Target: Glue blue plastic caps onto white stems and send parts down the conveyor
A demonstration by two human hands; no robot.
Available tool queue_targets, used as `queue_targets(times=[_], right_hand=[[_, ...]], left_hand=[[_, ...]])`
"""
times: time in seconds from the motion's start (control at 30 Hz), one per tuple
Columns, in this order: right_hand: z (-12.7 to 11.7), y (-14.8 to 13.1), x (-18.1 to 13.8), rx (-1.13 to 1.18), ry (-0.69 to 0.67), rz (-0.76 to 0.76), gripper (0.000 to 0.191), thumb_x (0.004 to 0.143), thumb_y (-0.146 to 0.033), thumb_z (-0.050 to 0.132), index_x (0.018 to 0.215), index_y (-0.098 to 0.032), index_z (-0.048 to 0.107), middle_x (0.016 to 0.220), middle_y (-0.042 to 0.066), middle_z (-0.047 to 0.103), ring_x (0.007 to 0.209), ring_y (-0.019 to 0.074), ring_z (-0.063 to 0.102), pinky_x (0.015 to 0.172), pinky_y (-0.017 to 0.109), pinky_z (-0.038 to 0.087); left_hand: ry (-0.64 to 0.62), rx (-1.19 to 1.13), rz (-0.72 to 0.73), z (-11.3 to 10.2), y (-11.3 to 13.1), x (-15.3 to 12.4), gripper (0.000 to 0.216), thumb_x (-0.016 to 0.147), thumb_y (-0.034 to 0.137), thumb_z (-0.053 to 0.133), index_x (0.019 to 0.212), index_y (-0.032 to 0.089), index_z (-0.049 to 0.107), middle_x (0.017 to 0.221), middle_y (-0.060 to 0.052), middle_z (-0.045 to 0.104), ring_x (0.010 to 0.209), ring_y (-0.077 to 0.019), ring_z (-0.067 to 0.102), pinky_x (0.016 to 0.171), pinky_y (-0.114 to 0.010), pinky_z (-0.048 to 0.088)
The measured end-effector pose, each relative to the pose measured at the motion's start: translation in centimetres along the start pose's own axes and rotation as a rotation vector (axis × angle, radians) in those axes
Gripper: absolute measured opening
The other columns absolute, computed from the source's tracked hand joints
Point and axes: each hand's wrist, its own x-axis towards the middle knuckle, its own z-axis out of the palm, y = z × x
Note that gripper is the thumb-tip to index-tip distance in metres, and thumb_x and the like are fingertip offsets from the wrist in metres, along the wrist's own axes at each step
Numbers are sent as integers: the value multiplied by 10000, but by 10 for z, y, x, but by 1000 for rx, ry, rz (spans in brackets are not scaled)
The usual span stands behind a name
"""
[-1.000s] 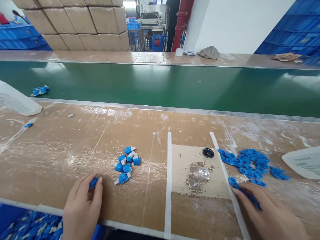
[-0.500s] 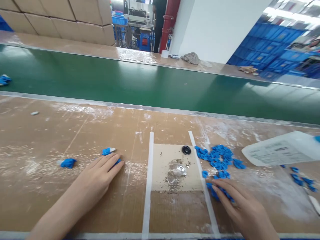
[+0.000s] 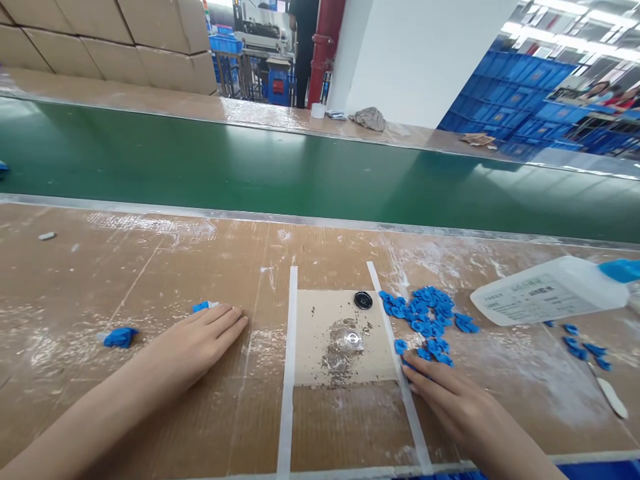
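My left hand (image 3: pixel 193 347) lies flat, palm down, on the brown worktable (image 3: pixel 150 280), over a cluster of small blue plastic parts; one blue-and-white part (image 3: pixel 204 307) peeks out at its far side and another (image 3: pixel 119 337) lies loose to the left. My right hand (image 3: pixel 450 397) rests palm down at the near edge of a pile of blue parts (image 3: pixel 425 317), fingertips touching the nearest ones. Between the hands is a pale square (image 3: pixel 340 337) framed by white strips, with a black disc (image 3: pixel 363 300) and a clear smear on it.
A green conveyor belt (image 3: pixel 320 173) runs across behind the table. A white plastic bottle with a blue cap (image 3: pixel 545 299) lies on its side at the right, with more blue bits (image 3: pixel 583 347) near it. Cardboard boxes (image 3: pixel 110 33) and blue crates (image 3: pixel 525 100) stand beyond.
My left hand went from pinching one blue part near the table edge to lying flat over the middle cluster. The view swung right; the right hand stays at the blue pile.
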Motion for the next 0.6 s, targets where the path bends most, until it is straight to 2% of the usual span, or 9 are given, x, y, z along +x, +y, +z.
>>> queue_targets(times=[0.07,0.13,0.2,0.27,0.33,0.43,0.5,0.6], right_hand=[[-4,-1,5,-19,-9,-23,441,866,17,320,1049,-117,698,1092,115,714,927,218,710,723,327,620],[-6,0,8,-33,-11,-34,449,864,29,307,1033,-113,698,1073,109,720,906,214,709,723,333,611],[-6,1,8,-19,-23,-21,385,913,-29,329,997,-126,692,1050,99,724,862,228,702,707,373,604],[-5,3,7,18,-48,26,302,960,-126,370,1005,-149,668,1042,84,717,838,238,680,709,412,589],[-5,2,8,63,-39,95,242,984,-227,414,1072,-167,631,1029,74,703,843,238,651,739,427,569],[-8,-7,17,187,47,225,278,980,-305,476,1215,-175,546,1009,69,679,908,225,613,775,376,543],[-9,-17,30,313,123,301,327,965,-291,515,1274,-186,493,1020,61,667,964,208,592,797,332,526],[-5,-31,54,442,220,316,408,951,-233,537,1343,-217,425,1040,49,659,1009,201,571,861,336,500]], left_hand=[[40,-185,-61,-8,16,7,372,910,127,376,1175,180,633,1141,-116,695,1034,-254,632,894,-396,496],[63,-533,-222,-14,41,13,227,897,258,522,1083,214,643,1046,-87,714,952,-239,652,827,-360,515],[67,-1066,-429,-14,71,18,172,875,363,589,983,233,623,902,-46,720,835,-189,667,739,-290,520],[50,-1687,-609,-8,101,22,249,864,469,600,933,230,582,785,-24,717,722,-152,675,645,-232,501],[85,-2102,-771,0,124,28,311,833,503,641,918,211,578,769,-20,714,619,-115,668,537,-172,442],[198,-2315,-934,11,145,35,329,783,465,720,897,172,625,787,-33,713,544,-87,648,452,-135,384],[245,-2341,-994,16,151,38,335,750,443,758,887,158,647,786,-47,718,574,-113,667,468,-149,434],[277,-2340,-1038,18,154,40,338,715,416,794,880,154,657,791,-56,720,638,-155,697,507,-181,498]])
